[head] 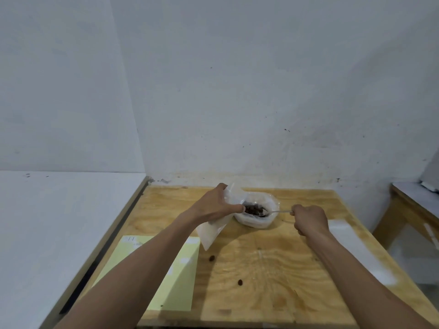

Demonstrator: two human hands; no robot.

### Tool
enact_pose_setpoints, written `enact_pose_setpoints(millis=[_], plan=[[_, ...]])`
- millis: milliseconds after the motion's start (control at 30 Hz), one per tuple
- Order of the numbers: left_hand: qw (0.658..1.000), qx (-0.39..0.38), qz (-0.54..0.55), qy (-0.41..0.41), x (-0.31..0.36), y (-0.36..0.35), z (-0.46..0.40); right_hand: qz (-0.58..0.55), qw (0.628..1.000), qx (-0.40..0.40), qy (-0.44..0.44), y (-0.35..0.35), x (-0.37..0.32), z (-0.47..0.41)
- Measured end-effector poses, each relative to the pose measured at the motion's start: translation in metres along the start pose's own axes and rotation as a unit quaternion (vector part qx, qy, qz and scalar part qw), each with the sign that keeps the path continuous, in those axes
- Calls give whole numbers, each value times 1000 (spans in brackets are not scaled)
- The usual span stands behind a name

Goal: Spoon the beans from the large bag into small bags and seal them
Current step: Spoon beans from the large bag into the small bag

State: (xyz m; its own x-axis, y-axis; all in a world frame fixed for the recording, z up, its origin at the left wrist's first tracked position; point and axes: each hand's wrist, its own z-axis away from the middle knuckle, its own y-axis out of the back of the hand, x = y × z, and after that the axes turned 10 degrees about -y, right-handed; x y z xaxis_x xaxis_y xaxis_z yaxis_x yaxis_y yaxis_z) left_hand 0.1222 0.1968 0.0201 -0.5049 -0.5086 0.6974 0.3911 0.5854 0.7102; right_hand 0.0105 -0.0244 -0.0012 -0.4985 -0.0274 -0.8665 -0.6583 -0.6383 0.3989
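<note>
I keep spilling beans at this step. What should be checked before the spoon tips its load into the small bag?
1. Spoon loaded: ok, dark beans sit in its bowl over the large bag.
2. Right hand grip on the spoon handle: ok, fingers curled round its end.
3. Small bag held up: ok, the left hand pinches it near the top.
4. Small bag mouth open wide enough: cannot tell, the hand covers it.
5. Spoon tip at the bag mouth: ok, it sits right by the left fingertips.
6. Table free of strays: not ok, two loose beans lie in front of the small bag.
</note>
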Motion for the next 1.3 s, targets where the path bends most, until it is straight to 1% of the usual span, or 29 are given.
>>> enact_pose_setpoints(millis=[200, 367, 467, 733, 867, 933, 1033, 1167, 1233, 1300], plan=[[999, 30, 6, -8, -12, 7, 3, -24, 999, -5, 39, 10, -17, 8], [1000, 20, 4, -11, -12, 9, 6, -48, 995, -19, 83, 14, -40, 17], [1000, 12, 3, -9, -10, 8, 5, -35, 991, -26, 130, 10, -45, 25], [1000, 12, 9, 1, -10, 5, 7, 34, 972, -3, 232, 3, -42, 39], [1000, 18, 14, 2, -14, 7, 7, 38, 959, -2, 280, 0, -40, 45], [1000, 24, 17, 0, -14, 8, 9, 42, 955, 8, 295, -2, -40, 46], [999, 29, 14, 4, -15, 10, 10, 46, 956, 35, 286, -4, -40, 42], [1000, 26, 10, 7, -16, 13, 12, 127, 948, 89, 277, 2, -35, 29], [1000, 25, 13, 11, -17, 13, 12, 184, 933, 116, 285, 7, -32, 26], [1000, 23, 13, 17, -17, 13, 9, 252, 908, 144, 303, 10, -29, 27]])
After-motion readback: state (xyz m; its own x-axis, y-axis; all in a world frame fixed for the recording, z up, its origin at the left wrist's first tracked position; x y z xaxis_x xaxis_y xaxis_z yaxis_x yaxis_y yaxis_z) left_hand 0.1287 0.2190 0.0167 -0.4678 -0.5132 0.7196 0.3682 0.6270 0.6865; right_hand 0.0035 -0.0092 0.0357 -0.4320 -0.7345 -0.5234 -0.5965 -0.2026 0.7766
